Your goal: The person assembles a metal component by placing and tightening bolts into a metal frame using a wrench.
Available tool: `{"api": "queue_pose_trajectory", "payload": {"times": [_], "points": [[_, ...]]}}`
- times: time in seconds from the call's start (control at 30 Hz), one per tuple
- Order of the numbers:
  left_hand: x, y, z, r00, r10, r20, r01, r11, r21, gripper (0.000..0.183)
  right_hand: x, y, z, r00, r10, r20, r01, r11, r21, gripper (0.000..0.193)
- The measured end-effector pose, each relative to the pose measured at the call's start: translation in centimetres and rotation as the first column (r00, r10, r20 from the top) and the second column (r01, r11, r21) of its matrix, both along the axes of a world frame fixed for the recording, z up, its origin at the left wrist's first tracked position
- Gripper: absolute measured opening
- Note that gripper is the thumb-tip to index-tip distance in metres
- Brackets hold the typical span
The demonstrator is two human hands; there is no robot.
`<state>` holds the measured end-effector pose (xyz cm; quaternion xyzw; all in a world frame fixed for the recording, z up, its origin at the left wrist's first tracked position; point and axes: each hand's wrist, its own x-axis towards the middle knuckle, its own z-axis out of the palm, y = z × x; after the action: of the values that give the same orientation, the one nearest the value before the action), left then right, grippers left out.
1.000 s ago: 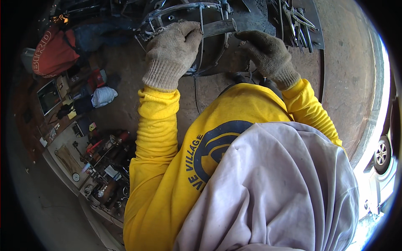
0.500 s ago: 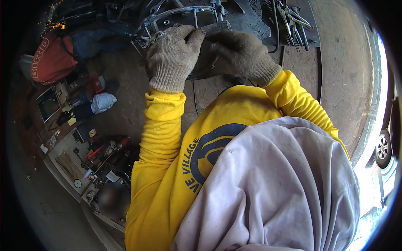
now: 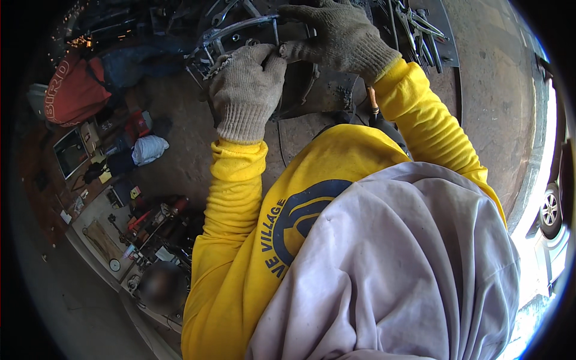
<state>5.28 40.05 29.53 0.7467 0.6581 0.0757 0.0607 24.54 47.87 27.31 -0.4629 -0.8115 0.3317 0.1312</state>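
Under both gloved hands lies a welded metal frame (image 3: 243,26), with a curved bar and short rods. My left hand (image 3: 247,90) is closed at its near side, fingers curled and thumb against them. The fingertips hide the exact spot they grip. My right hand (image 3: 339,39) reaches over the curved bar, index finger stretched out and thumb apart, the thumb tip close to my left thumb. Nothing shows in its grasp. A small nut (image 3: 236,37) sits near the bar, and a wrench (image 3: 224,12) lies beyond it.
Several locking pliers (image 3: 423,30) lie on the metal table at the right. An orange-handled tool (image 3: 373,99) is below my right wrist. At the left, a person in a red top (image 3: 75,90) bends near flying sparks (image 3: 78,42). A car wheel (image 3: 549,210) shows far right.
My right hand has moved up and slightly left onto the frame, its fingers now stretched out. The orange-handled tool has come into sight. My left hand has stayed nearly in place.
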Motion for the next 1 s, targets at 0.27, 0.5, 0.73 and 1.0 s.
{"api": "queue_pose_trajectory", "payload": {"times": [0.27,0.5,0.73,1.0], "points": [[0.5,-0.1,0.4,0.995,0.068,0.076,-0.066,0.997,-0.025,0.023,-0.2,0.2,0.4,0.995,0.058,0.087,-0.061,0.997,0.038,0.081],[-0.7,-0.3,-1.1,0.992,-0.055,-0.111,0.062,0.996,0.061,0.016,0.9,-0.1,1.9,0.998,-0.045,0.033,0.05,0.984,-0.169,0.088],[-1.0,-0.3,-1.6,0.978,-0.12,-0.171,0.14,0.984,0.107,0.015,2.5,-0.7,-1.6,0.948,-0.063,-0.313,0.094,0.992,0.085,0.072],[-1.7,-1.1,-0.3,0.986,-0.153,-0.062,0.161,0.976,0.15,0.02,0.0,-6.2,-2.5,0.927,-0.152,-0.343,0.042,0.951,-0.308,0.036]]}}
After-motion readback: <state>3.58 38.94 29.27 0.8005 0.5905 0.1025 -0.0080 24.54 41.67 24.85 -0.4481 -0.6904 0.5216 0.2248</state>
